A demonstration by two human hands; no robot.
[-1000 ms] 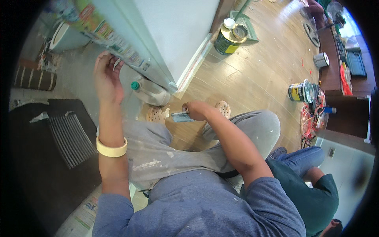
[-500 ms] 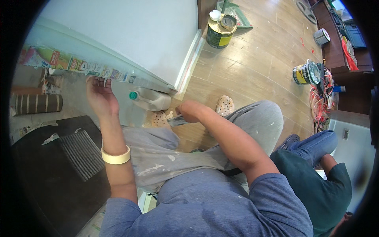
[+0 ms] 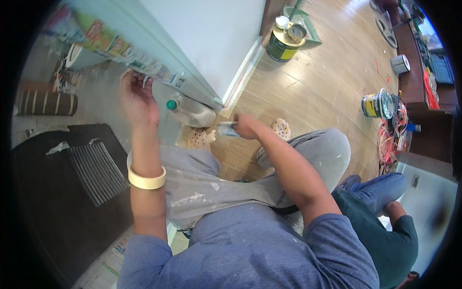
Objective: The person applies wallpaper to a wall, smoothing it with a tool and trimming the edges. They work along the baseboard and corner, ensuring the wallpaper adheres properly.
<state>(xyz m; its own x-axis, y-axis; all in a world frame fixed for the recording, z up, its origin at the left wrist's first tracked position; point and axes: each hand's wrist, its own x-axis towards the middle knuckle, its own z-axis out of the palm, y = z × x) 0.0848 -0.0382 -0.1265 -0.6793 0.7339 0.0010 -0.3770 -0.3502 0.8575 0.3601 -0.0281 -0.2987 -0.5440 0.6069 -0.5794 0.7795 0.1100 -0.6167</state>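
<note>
Left hand: the left hand (image 3: 139, 103) is raised at the lower edge of the printed strip (image 3: 118, 46), with the fingers curled; a small pale thing shows at the fingertips, but I cannot tell if they grip it.
Right hand: the right hand (image 3: 247, 126) is closed around a flat tool (image 3: 226, 128).
Flat tool: it is above the floor (image 3: 313, 89), between the two beige clogs (image 3: 198, 139), its blade pointing to the left and blurred.
Printed strip: it is colourful and runs along the edge of the pale wall (image 3: 207, 41).
Left forearm: a cream tape roll (image 3: 147, 180) sits around it.
Jug: a whitish jug (image 3: 195, 114) with green cap lies beside the foot of the wall.
Farther right: a metal can (image 3: 283, 48) stands near a green dustpan (image 3: 312, 31); a co-worker in dark green top (image 3: 380, 236) is close to the person's right side.
</note>
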